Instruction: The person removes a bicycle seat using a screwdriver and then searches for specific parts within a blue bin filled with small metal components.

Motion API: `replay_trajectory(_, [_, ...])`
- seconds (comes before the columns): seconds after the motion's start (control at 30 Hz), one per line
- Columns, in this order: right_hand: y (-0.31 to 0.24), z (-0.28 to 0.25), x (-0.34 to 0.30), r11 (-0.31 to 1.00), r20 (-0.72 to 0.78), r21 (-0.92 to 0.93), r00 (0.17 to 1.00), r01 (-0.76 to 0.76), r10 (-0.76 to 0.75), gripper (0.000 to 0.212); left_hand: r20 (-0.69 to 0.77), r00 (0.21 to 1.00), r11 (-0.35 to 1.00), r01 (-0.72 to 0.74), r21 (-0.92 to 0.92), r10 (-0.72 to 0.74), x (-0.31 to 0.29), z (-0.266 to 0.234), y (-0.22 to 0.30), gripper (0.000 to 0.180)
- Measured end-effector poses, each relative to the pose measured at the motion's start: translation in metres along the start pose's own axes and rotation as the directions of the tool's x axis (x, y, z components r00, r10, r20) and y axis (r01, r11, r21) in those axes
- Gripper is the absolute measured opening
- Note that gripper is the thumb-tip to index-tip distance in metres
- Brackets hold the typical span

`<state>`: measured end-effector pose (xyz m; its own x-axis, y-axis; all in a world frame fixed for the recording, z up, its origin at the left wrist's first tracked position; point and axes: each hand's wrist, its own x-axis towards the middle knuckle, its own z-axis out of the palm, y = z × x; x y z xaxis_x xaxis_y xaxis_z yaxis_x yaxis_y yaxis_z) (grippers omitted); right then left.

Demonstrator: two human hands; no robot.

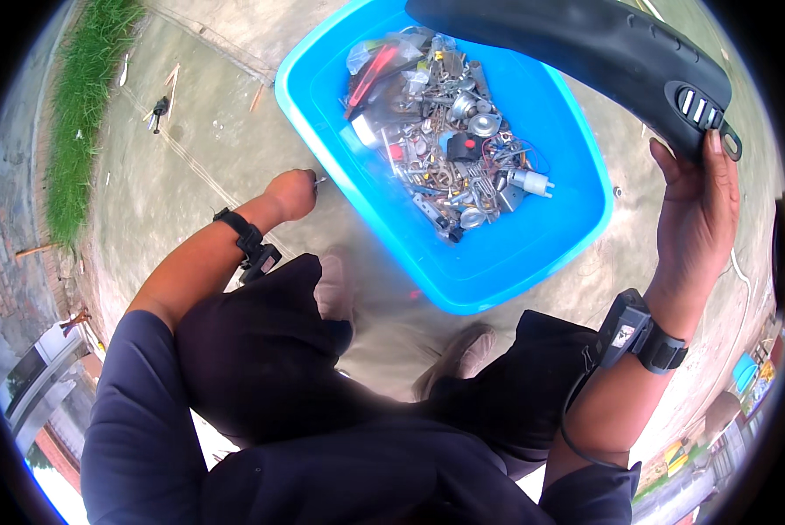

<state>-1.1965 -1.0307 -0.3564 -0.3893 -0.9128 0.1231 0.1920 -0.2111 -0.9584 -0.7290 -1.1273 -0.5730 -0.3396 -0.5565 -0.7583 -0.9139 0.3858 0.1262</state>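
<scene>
My right hand (703, 206) holds the end of a long, curved black plastic mudguard (576, 44), fingers and thumb at its slotted tip. The mudguard reaches over the far right side of a blue plastic tub (488, 284). My left hand (293, 194) is closed in a fist just left of the tub's near rim. A small shiny metal tip pokes out of that fist; the rest is hidden. Inside the tub lies a heap of mixed metal hardware (475, 175), along with a small white-ended motor (530, 182), a black part with a red button (465, 147) and clear plastic bags (392, 61).
Concrete ground (191, 131) surrounds the tub. A small black object (160, 109) and thin sticks lie at the far left, beside a strip of grass (86, 131). My shoes (458, 354) stand close to the tub. Colourful items (751, 376) are at the right edge.
</scene>
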Motion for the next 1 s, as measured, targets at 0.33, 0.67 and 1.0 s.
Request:
replay_trajectory(0.33, [-0.008, -0.018, 0.000, 1.000, -0.073, 0.014, 0.997, -0.008, 0.009, 0.023, -0.119, 0.990, 0.991, -0.089, -0.104, 0.076, 0.009, 0.006, -0.020, 0.034])
replay_trajectory(0.67, [-0.013, -0.043, -0.004, 0.998, -0.141, 0.067, 0.990, 0.010, -0.001, 0.021, 0.303, 0.952, 0.993, -0.071, 0.096, 0.039, -0.040, -0.008, -0.026, 0.041])
replay_trajectory(1.0, [-0.015, -0.047, 0.002, 0.998, -0.334, 0.048, 0.942, 0.035, -0.017, 0.018, 0.179, 0.978, 0.991, -0.120, 0.052, 0.109, -0.088, -0.219, 0.079, 0.025])
